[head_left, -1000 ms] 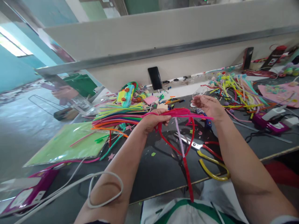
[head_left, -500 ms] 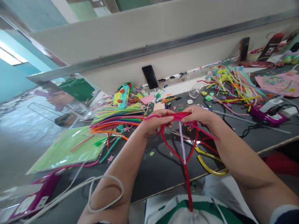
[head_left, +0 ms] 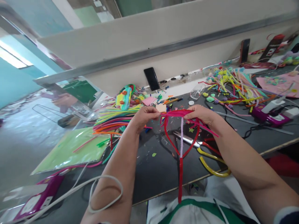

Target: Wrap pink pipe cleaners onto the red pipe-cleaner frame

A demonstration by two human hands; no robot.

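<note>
Between my hands, above the dark table, hangs a pipe cleaner figure (head_left: 181,158) with a red loop, a lilac middle strand and a thick red stem pointing toward me. Pink pipe cleaners (head_left: 174,114) run across its top. My right hand (head_left: 198,113) is closed on the figure's upper right, with loose pink ends trailing past the wrist. At the left end of the pink strands, my left hand (head_left: 149,114) pinches with thumb and fingertips. Scissors (head_left: 211,152) with yellow and red handles lie under and right of the figure, blades partly behind it.
A bundle of coloured pipe cleaners (head_left: 112,119) lies left, beside a green sheet in plastic (head_left: 72,149). A phone (head_left: 151,78) leans on the partition. More pipe cleaners (head_left: 235,87) and a purple power strip (head_left: 271,116) are right. A white cable (head_left: 93,179) crosses my left forearm.
My left hand has moved left, away from my right hand, to the end of the pink strands. The red stem has swung slightly left. My right hand keeps its grip.
</note>
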